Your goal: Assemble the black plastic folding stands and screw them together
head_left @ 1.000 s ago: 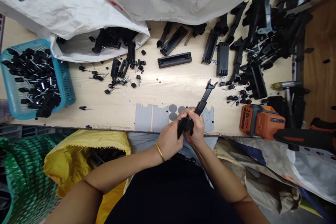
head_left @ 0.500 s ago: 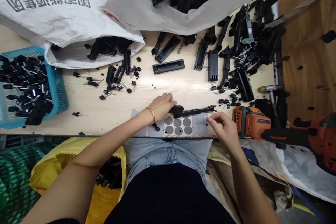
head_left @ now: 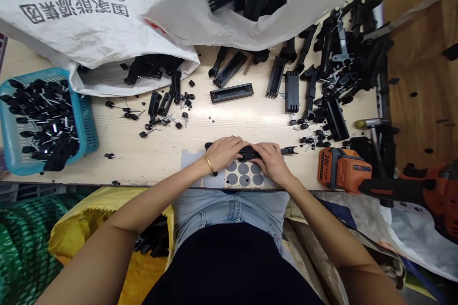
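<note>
A long black plastic part (head_left: 248, 153) lies crosswise near the table's front edge, above a sheet with grey round pads (head_left: 243, 168). My left hand (head_left: 226, 150) is closed around its left portion, with the fingers bent over the top. Just beside it, my right hand (head_left: 272, 159) grips the same part near the middle, thumb and fingertips pressed on it. The part's forked end sticks out to the right of that hand. Both palms hide much of the part, so its exact kind does not show.
A blue basket (head_left: 89, 128) of black-headed screws stands at the left. White sacks (head_left: 107, 33) with black parts lie at the back. Loose black housings (head_left: 232, 93) and a dark heap of parts (head_left: 322, 66) cover the back right. An orange power tool with its battery (head_left: 343, 167) lies right.
My right hand has moved left from beside the forked end onto the middle of the black part and closed on it. The left hand keeps its hold.
</note>
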Available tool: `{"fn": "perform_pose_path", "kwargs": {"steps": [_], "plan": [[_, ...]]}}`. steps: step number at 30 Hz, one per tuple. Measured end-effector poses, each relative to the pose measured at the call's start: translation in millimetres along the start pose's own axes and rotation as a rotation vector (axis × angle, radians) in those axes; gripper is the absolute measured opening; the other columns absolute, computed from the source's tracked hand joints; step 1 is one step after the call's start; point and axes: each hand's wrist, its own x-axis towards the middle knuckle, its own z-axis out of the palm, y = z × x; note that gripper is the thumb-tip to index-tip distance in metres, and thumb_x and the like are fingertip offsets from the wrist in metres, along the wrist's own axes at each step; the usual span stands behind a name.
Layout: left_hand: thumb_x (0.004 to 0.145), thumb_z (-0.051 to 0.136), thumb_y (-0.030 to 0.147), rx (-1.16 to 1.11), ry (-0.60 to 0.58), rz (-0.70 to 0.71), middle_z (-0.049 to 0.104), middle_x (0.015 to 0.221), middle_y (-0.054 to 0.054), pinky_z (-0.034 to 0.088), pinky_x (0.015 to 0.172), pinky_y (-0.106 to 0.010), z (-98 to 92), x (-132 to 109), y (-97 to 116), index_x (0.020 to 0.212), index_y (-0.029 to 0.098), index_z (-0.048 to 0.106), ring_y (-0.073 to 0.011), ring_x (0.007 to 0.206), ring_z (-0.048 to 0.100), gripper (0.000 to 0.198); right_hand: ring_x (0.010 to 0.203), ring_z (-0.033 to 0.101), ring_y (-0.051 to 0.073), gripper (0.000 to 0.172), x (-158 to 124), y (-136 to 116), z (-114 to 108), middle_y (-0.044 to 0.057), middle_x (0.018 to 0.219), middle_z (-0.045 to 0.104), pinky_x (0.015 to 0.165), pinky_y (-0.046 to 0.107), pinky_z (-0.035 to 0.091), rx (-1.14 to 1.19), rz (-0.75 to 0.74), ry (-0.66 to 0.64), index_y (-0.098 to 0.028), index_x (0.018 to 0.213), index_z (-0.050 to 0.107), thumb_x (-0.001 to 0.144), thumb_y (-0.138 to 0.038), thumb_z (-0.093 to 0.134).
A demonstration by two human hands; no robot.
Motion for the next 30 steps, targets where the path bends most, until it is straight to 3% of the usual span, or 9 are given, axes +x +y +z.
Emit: {"fn": "perform_pose_path", "kwargs": {"steps": [6,10,13,15,18,20,24,27,30], "plan": [[0.089,0.056,0.025,-0.047,-0.031,0.047,0.063,0.111,-0.011,0.046,0.085,-0.034,-2.3,11.9,-2.1,0.125,0.017,0.053,-0.0222,0.103,0.059,0.037,0.101,0.057,0.026,0.036,-0.5,10.1,-24.4,0.011,0.109,0.063,0.088,0.044,0.044,0.129,0.043,-0.002,-0.023,0.123,0.055,0.089,-0.032,0.053],[0.086,0.058,0.021,-0.104,-0.047,0.123,0.061,0.116,-0.012,0.044,0.093,-0.036,-6.0,26.1,1.3,0.124,0.015,0.054,-0.0228,0.108,0.058,0.039,0.101,0.053,0.030,0.031,13.6,49.4,-51.4,0.015,0.108,0.055,0.086,0.047,0.045,-0.155,0.280,0.229,-0.018,0.114,0.061,0.086,-0.030,0.051],[0.085,0.057,0.018,-0.180,0.045,0.137,0.060,0.118,-0.012,0.044,0.095,-0.038,-16.3,22.4,-1.6,0.124,0.016,0.054,-0.0222,0.110,0.056,0.039,0.092,0.053,0.028,0.027,36.0,75.7,-57.3,0.015,0.107,0.050,0.074,0.042,0.047,-0.310,0.412,0.234,-0.017,0.105,0.064,0.085,-0.025,0.047],[0.087,0.048,0.015,-0.199,0.209,-0.031,0.061,0.111,-0.012,0.046,0.091,-0.037,-26.7,9.8,-12.7,0.117,0.014,0.057,-0.0214,0.104,0.057,0.031,0.086,0.053,0.024,0.025,51.1,87.2,-55.3,0.013,0.103,0.049,0.071,0.039,0.046,-0.302,0.420,0.277,-0.017,0.100,0.064,0.084,-0.024,0.046],[0.087,0.047,0.015,-0.091,0.472,-0.503,0.059,0.105,-0.015,0.045,0.089,-0.042,-41.1,-14.3,-45.3,0.108,0.012,0.060,-0.0270,0.102,0.056,0.025,0.082,0.052,0.021,0.023,68.0,99.5,-54.1,0.012,0.103,0.048,0.074,0.037,0.046,-0.288,0.431,0.407,-0.016,0.097,0.063,0.079,-0.019,0.050],[0.081,0.055,0.017,-0.006,0.509,-0.747,0.057,0.107,-0.018,0.043,0.090,-0.047,-45.8,-25.3,-71.1,0.105,0.012,0.060,-0.0336,0.105,0.054,0.025,0.082,0.053,0.021,0.023,73.2,104.5,-58.3,0.013,0.103,0.050,0.076,0.038,0.045,-0.289,0.450,0.453,-0.016,0.093,0.064,0.076,-0.016,0.049],[0.077,0.055,0.010,-0.040,0.516,-0.821,0.058,0.102,-0.015,0.044,0.092,-0.046,-43.0,-31.4,-99.1,0.096,0.015,0.063,-0.0317,0.101,0.056,0.020,0.076,0.055,0.019,0.021,62.2,92.6,-73.2,0.011,0.094,0.058,0.079,0.037,0.046,-0.243,0.484,0.507,-0.017,0.088,0.064,0.075,-0.013,0.048],[0.078,0.057,0.014,-0.213,0.642,-0.724,0.059,0.101,-0.009,0.048,0.089,-0.038,-36.8,-34.2,-88.5,0.100,0.016,0.063,-0.0219,0.090,0.060,0.022,0.065,0.055,0.015,0.017,37.2,63.0,-74.9,0.005,0.082,0.063,0.074,0.033,0.048,-0.079,0.491,0.536,-0.018,0.088,0.065,0.077,-0.019,0.053],[0.074,0.066,0.024,-0.574,0.757,-0.641,0.060,0.098,-0.005,0.052,0.083,-0.032,-28.6,-36.8,-64.3,0.099,0.016,0.065,-0.0154,0.082,0.061,0.026,0.065,0.058,0.014,0.015,12.0,35.6,-63.9,0.003,0.079,0.065,0.068,0.030,0.050,0.210,0.496,0.499,-0.019,0.087,0.066,0.079,-0.028,0.058]]}}
